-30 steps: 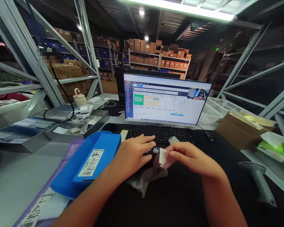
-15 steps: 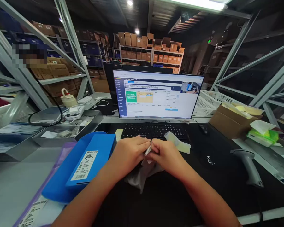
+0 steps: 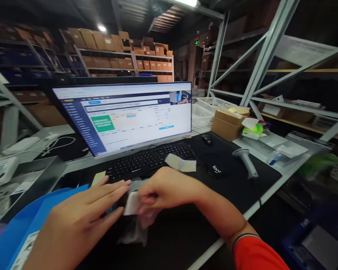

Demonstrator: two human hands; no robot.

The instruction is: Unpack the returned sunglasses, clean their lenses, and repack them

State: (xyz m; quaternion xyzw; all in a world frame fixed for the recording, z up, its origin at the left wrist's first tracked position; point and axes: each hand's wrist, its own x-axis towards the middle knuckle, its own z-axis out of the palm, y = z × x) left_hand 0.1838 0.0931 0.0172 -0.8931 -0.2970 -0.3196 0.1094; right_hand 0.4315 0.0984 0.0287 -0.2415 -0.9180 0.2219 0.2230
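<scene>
My right hand [image 3: 166, 187] is in front of the keyboard, its fingers closed on a crumpled clear plastic bag [image 3: 133, 231]. A small white paper slip [image 3: 131, 204] shows beside those fingers; whether it is part of the bag I cannot tell. My left hand [image 3: 84, 213] has its fingers stretched out, the tips close to the slip and apart from the right hand. Beneath and beside the left wrist lies a blue box [image 3: 12, 234] with a white printed label [image 3: 25, 249], largely covered by the hand.
A monitor [image 3: 135, 120] stands behind the black keyboard [image 3: 152, 157]. Pale yellow paper [image 3: 183, 164] lies on the keyboard's edge. Rightward are a mouse [image 3: 206, 139], a grey barcode scanner [image 3: 246, 163] and a cardboard box [image 3: 227, 125]. A metal tray [image 3: 30, 183] is on the left.
The view has swung to the right. My hands were together at the slip; now the left has drawn away leftward with its fingers straightened, while the right keeps hold of the bag.
</scene>
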